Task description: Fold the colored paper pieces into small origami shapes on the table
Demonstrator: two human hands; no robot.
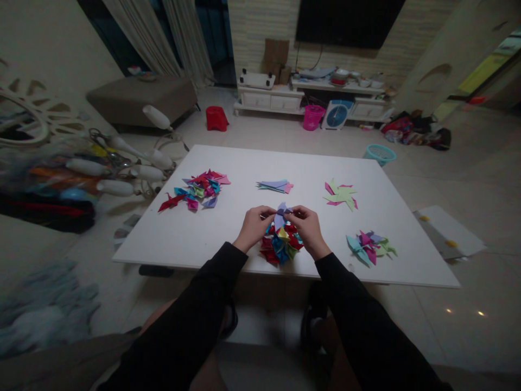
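My left hand and my right hand pinch a lavender origami crane between them, one at each side. Just below it, near the table's front edge, sits a heap of folded paper pieces in red, blue, yellow and green. Whether the crane touches this heap cannot be made out. Beyond my hands lies a small stack of folded paper strips, mostly blue-grey with a pink end. The fingertips of both hands are closed on the crane's paper.
On the white table lie a pile of colourful cranes at left, green-and-pink folded papers at right, and several cranes at front right. A lamp fixture stands off the left edge. A teal basket is behind the right corner.
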